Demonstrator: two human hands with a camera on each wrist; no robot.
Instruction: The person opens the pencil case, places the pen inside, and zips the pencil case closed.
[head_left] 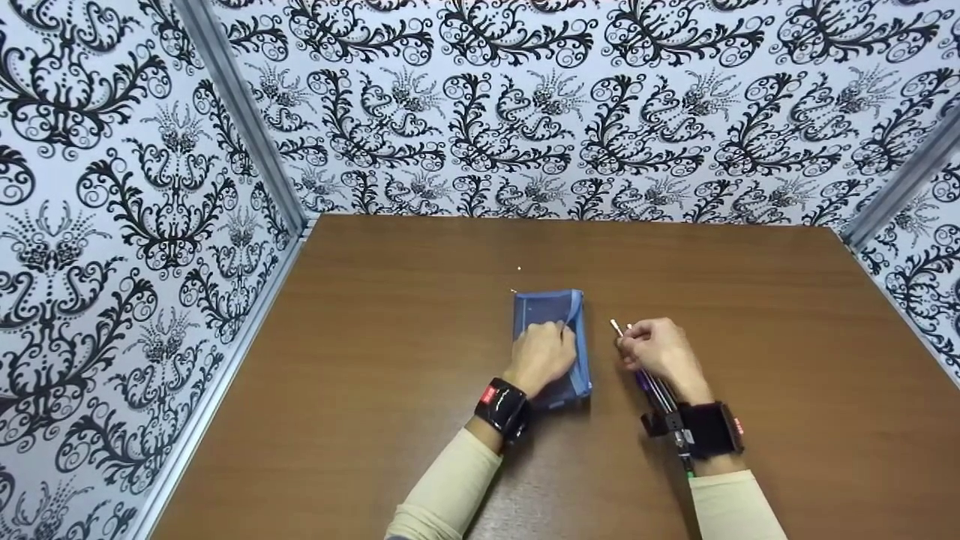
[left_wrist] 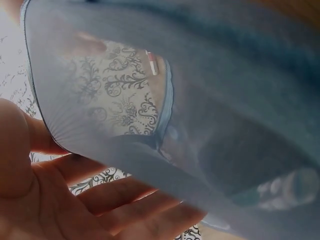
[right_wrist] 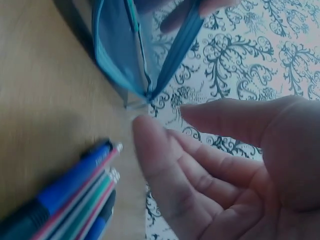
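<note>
My left hand (head_left: 541,352) grips a blue see-through mesh pouch (head_left: 538,306) by its edge above the wooden table. In the right wrist view the pouch's zip edges (right_wrist: 176,59) stand apart, with left-hand fingers at one side. The left wrist view looks through the mesh, and a blurred pale shape (left_wrist: 290,190) shows at lower right. My right hand (head_left: 660,349) is just right of the pouch; its thumb and index finger are parted with nothing between them. Below it lies a bundle of pens and pencils (right_wrist: 75,192), blue, red and green, partly hidden by the wrist in the head view.
White pencil ends (head_left: 616,327) show beyond the right fingertips. A tiny white speck (head_left: 519,268) lies on the brown table (head_left: 360,337) behind the pouch. Patterned black-and-white walls (head_left: 525,112) stand at the back and both sides.
</note>
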